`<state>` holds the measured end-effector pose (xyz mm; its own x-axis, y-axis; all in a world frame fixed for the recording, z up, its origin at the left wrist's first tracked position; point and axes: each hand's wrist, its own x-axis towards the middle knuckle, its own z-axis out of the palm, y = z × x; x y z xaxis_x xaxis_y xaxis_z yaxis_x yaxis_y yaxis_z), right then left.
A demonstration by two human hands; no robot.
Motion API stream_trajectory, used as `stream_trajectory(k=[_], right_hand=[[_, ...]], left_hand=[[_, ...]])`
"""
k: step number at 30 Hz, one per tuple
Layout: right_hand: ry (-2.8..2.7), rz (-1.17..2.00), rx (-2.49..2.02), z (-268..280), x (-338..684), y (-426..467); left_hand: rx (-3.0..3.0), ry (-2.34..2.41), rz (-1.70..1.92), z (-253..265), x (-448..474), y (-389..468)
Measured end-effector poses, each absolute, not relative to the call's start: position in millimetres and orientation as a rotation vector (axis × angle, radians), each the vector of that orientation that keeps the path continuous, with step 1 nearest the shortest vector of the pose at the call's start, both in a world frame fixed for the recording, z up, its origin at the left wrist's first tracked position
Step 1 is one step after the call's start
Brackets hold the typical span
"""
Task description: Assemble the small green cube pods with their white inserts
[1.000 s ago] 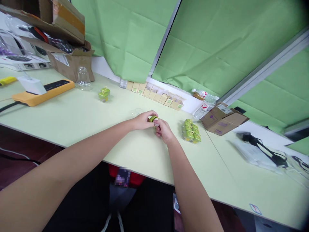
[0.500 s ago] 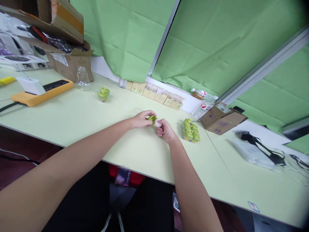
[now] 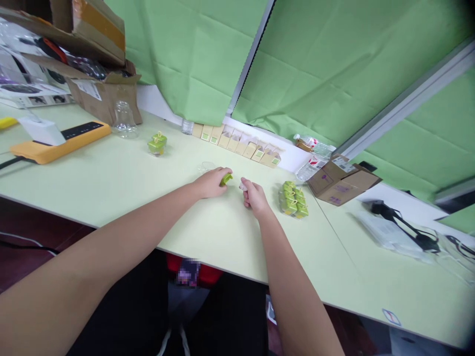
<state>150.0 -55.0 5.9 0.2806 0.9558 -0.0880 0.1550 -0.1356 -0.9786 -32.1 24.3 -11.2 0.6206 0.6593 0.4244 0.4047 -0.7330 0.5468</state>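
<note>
My left hand is closed around a small green lid, held just above the table. A short distance to the right, my right hand pinches a small white round piece, largely covered by the fingers. A gap separates the two hands. Behind my left hand, a clear plastic cup rests on the table. Several green-topped small containers stand grouped right of my right hand. Another green-topped container sits apart at the back left.
A row of small cardboard boxes lines the wall. The orange power strip lies at left, near a clear plastic jar and an open carton. Plastic bottles, a brown carton and a black strap are at right.
My hands have moved apart. My left hand has drawn the green lid leftward, away from the white piece, which stays in my right hand.
</note>
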Motion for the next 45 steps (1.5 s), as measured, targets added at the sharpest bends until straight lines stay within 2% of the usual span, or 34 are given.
stream_trajectory(k=[18,31,45], right_hand=[[-1.191,0.834,-1.591,6,149,-58],[-1.246,0.955,-1.463,13,140,-62],[-1.223,1.012,-1.304,17,139,-65]], left_hand=[[2.58,0.932,0.672,-3,-32,11],[2.508,0.587,0.875,10,-27,-2],[2.467,0.605,1.019,15,-23,-4]])
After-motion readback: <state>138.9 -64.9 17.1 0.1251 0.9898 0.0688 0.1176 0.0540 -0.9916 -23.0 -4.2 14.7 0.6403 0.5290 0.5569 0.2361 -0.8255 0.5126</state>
